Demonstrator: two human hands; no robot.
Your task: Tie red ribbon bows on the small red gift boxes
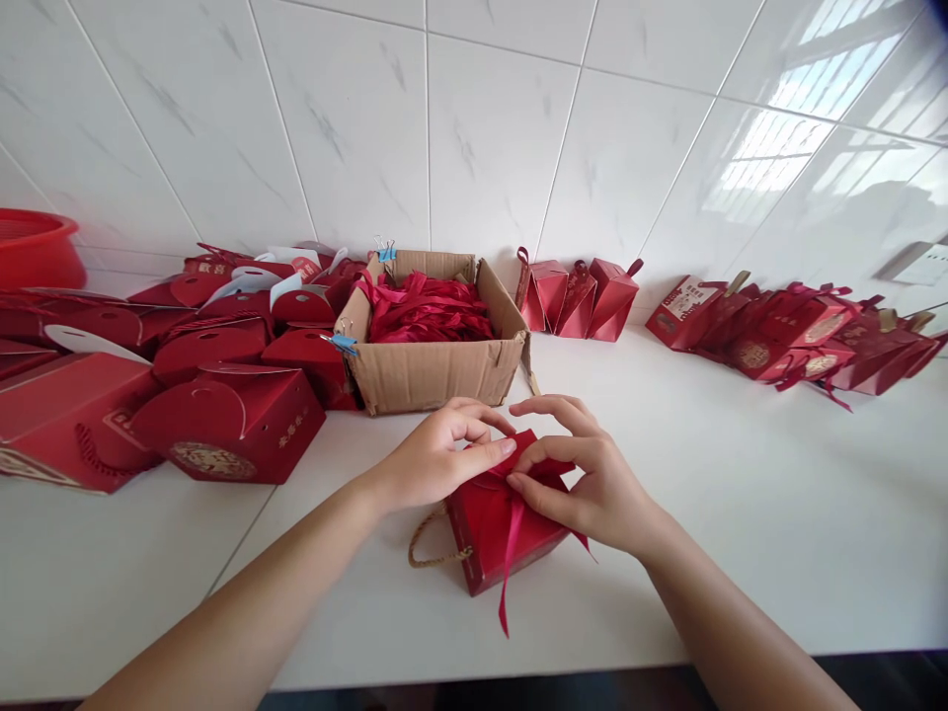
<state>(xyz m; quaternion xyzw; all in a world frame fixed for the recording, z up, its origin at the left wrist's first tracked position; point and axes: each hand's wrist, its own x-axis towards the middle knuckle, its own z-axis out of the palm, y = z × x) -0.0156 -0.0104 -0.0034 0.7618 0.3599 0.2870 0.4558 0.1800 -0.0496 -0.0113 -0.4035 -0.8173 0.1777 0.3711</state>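
Observation:
A red gift box (481, 538) with a twisted rope handle (426, 553) sits on the white counter before me. Over its top lies a crimson ribbon (513, 548), one tail hanging down the near side and another to the right. My right hand (574, 474) pinches the ribbon at the middle of the box top, thumb against forefinger. On the left of the top, my left hand (455, 449) bends over the box, its thumb and fingers close together near the ribbon. Its fingertips are partly hidden, so what they grip does not show clearly.
A cardboard box (436, 375) full of crimson ribbons (430, 311) stands behind. Many red gift boxes (229, 425) crowd the left; a red basin (34, 247) is beyond them. Three twisted red boxes (614, 301) and a pile of ribboned boxes (785, 336) line the tiled wall.

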